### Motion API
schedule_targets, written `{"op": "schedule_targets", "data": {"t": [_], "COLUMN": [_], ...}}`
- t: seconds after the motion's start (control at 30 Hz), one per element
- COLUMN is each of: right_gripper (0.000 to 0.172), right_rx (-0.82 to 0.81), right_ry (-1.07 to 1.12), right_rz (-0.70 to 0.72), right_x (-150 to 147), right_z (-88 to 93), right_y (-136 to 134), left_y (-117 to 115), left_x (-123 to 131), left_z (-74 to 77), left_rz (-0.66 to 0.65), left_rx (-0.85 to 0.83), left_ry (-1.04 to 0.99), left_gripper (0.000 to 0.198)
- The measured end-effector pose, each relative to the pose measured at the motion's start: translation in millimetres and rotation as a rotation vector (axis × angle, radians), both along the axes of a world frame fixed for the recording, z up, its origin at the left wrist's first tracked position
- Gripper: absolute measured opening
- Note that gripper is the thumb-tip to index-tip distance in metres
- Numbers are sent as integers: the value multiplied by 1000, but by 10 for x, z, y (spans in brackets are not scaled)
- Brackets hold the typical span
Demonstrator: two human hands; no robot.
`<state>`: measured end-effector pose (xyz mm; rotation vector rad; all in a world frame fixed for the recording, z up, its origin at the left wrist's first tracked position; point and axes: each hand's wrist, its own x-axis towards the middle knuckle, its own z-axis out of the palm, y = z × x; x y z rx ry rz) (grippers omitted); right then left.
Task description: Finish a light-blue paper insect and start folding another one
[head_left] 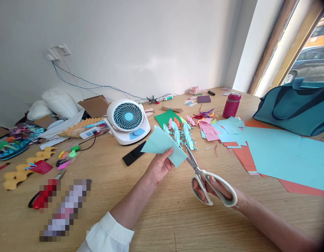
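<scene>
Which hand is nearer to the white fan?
Left. The left hand is in front and right of the fan; the right hand, holding scissors, is farther off to the right.

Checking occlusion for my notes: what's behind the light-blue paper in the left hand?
Past the held paper, a green sheet and curled light-blue pieces show, with a flat black object by its left corner. Whatever lies directly behind is covered.
</scene>
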<state>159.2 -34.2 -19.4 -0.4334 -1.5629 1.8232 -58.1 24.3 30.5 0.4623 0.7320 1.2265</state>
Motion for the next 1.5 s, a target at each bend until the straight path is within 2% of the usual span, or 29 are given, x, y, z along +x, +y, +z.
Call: {"op": "schedule_targets", "data": {"t": [0.17, 0.47, 0.7, 0.9, 1.0, 1.1, 1.2, 1.37, 1.5], "right_gripper": [51, 53, 50, 47, 47, 49, 49, 53, 59], "right_rx": [26, -26, -56, -41, -90, -223, -394, -660, -742], "right_ry": [-38, -89, -64, 14, 26, 64, 142, 230, 142], "right_rz": [-32, -94, -112, -127, -143, -147, -177, -198, -165], "right_x": [14, 15, 9, 27, 10, -35, -71, 52, 327], "right_z": [-5, -79, -53, -129, -68, 64, 140, 28, -68], "right_y": [9, 5, -3, 8, -27, -165, -431, -986, -1285], "left_y": [50, 102, 125, 180, 197, 187, 101, -291, -644], "left_x": [-84, -132, -155, -190, -203, -204, -166, -6, 124], "left_z": [-7, -42, -53, -85, -61, -59, -132, -345, -429], "left_rz": [-52, -77, -93, -80, -65, -59, -72, -118, -154], "left_rx": [21, 42, 57, 25, 13, -21, -86, -233, -294], "left_ry": [39, 55, 39, 9, 10, 37, 84, 171, 208], "left_gripper": [47, 38, 37, 25, 20, 18, 17, 21, 25]}}
